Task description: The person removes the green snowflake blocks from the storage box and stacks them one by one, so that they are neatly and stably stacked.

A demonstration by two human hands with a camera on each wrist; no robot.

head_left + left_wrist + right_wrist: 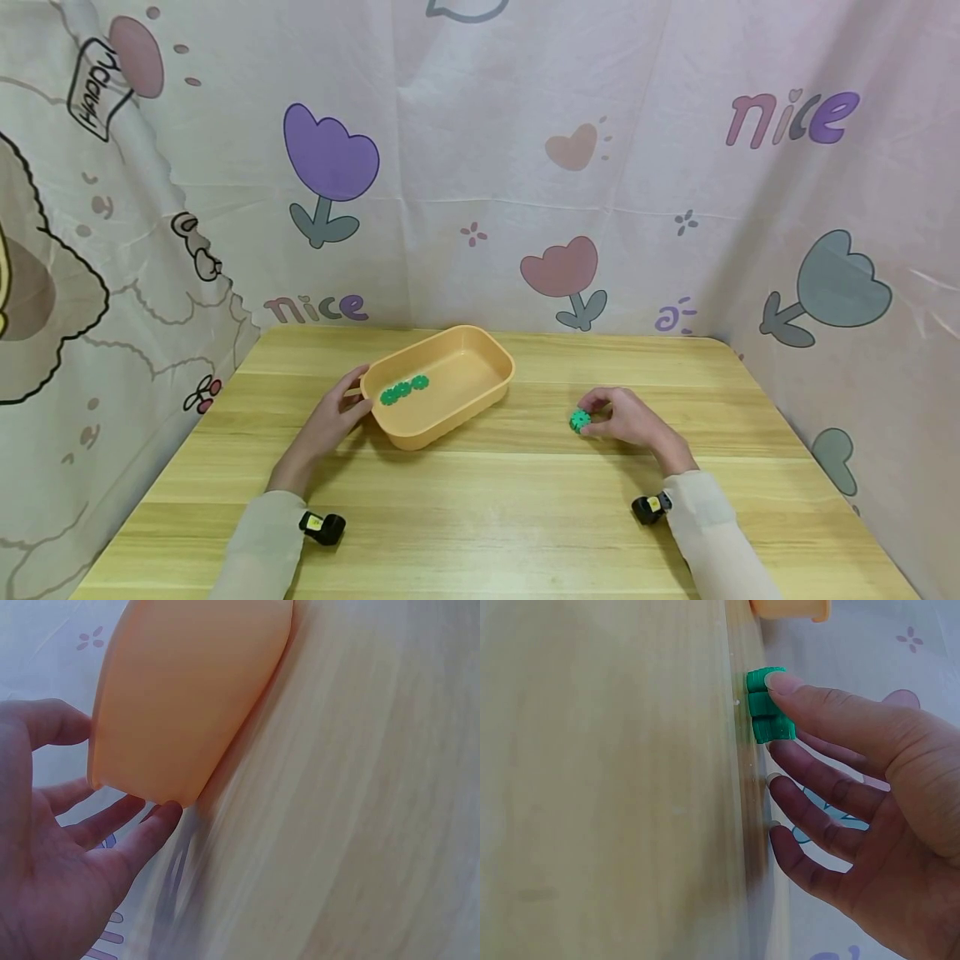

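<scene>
A yellow plastic basin [472, 398] sits at an angle on the table, with a row of green notched plastic discs [404, 389] lying inside near its left end. My left hand [342, 417] grips that end, thumb at the rim and fingers against the outer wall [180, 712], as the left wrist view shows. To the right of the basin, my right hand [626, 415] pinches a small stack of green notched discs [580, 420] between thumb and fingers, close over the table. In the right wrist view the stack [767, 712] shows its layered edge, and the other fingers are loosely bent.
The wooden table [495, 525] extends around the basin and both hands. A printed cloth [450, 167] hangs behind it and along both sides. Small black cameras [322, 528] are worn on both wrists.
</scene>
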